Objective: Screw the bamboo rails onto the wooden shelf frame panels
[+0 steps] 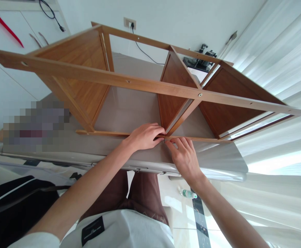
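Wooden frame lay across the bench, its lower rail close to the near edge, other rails raised above. Nearest first: right hand was at the outer side of the lower rail, fingers pinched together on what looked like a thin dark piece, too small to identify. Left hand sat beside it, fingers bent at the rail by the foot of the middle panel; whether they gripped or merely steadied it could not be told.

Handling, judged by eye: wood for the most part, so stiff; moderate weight likely, but bulky and awkward for its length. Finish had a slight sheen, so a full-hand hold seemed safer than fingertips. Thin dark piece: light, easily dropped.

Upper near rail ran above the hands, with holes along it; looked solid, suited to a palm. Left panel and right panel closed off the ends; all panels judged thinner, hence poor handles. Far rail lay beyond. Best hold: both long rails, near a panel joint, to limit racking. Behind stood a white wall with a socket and black cord.
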`<action>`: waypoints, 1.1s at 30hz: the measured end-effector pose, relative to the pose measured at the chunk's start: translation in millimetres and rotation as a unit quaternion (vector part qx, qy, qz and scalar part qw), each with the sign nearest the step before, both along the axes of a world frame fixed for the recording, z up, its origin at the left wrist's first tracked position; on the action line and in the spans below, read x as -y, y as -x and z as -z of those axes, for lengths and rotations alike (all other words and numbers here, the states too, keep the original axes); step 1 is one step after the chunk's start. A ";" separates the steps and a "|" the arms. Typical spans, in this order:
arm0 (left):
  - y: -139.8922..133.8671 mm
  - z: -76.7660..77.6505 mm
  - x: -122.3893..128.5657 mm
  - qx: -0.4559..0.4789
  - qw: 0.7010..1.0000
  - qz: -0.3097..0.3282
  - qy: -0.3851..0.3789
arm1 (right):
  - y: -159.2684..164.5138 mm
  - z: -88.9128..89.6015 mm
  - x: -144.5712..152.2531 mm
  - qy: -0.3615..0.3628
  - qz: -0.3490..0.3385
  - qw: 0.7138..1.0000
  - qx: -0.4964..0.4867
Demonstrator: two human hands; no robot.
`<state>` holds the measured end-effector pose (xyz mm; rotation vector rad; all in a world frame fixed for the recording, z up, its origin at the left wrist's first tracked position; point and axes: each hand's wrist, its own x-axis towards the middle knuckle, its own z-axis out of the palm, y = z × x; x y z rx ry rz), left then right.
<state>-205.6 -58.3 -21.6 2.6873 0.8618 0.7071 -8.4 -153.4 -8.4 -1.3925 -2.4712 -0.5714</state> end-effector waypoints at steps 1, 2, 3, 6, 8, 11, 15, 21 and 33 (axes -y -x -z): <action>0.1 -0.1 0.2 0.000 1.000 -0.001 -0.001 | -0.7 1.8 -0.2 0.002 0.003 1.000 -0.010; 0.2 -0.4 0.4 -0.001 1.000 -0.002 -0.002 | -1.1 3.7 -0.3 0.003 0.009 1.000 -0.022; 0.2 -0.7 0.6 -0.001 1.000 -0.002 -0.003 | -1.3 5.7 -0.3 0.004 0.016 0.999 -0.038; 0.1 -1.6 1.1 0.000 1.000 -0.002 -0.004 | -0.5 12.0 -0.2 0.008 0.044 0.995 -0.089; -0.1 -1.8 1.1 -0.001 1.000 -0.001 -0.004 | 0.3 15.4 -0.4 0.018 0.055 0.991 -0.118; -0.3 -1.3 0.9 -0.003 1.000 -0.003 -0.004 | 1.1 18.0 -1.5 0.030 0.059 0.988 -0.141; -0.4 -1.0 1.1 -0.002 1.000 -0.005 -0.005 | 0.9 18.1 -2.5 0.034 0.058 0.987 -0.147; 0.4 -1.3 1.0 -0.002 1.000 -0.003 0.002 | -0.1 15.4 3.7 0.029 0.054 0.989 -0.132; -0.3 0.6 -0.5 0.006 1.000 -0.001 0.001 | -1.5 14.9 2.2 0.002 0.045 0.996 -0.076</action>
